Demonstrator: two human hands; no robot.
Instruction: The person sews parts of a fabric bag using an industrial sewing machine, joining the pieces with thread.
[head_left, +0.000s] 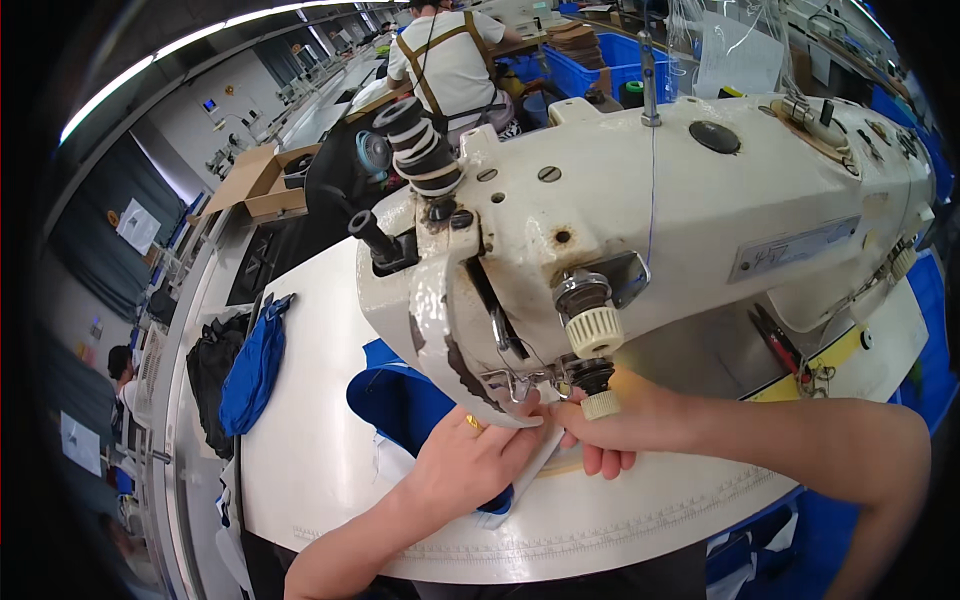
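Note:
A white sewing machine (600, 190) with worn paint fills the middle of the view, its head over the pale table. Below the head, my left hand (465, 455), with a gold ring, is closed on a blue fabric piece (400, 400) that has a white edge. The piece forms an open loop to the left of the machine head. Close beside it, my right hand (625, 415) has its fingers curled in and its thumb and forefinger together near the white edge; what they pinch is hidden. The needle area and several fingertips are hidden behind the machine head and its dials.
Blue and black cloth bundles (255, 365) lie at the table's left edge. Red-handled scissors (780, 345) rest on the right under the machine arm. A ruler scale runs along the table's front. Blue crates (610, 65) and a seated person (450, 60) are beyond.

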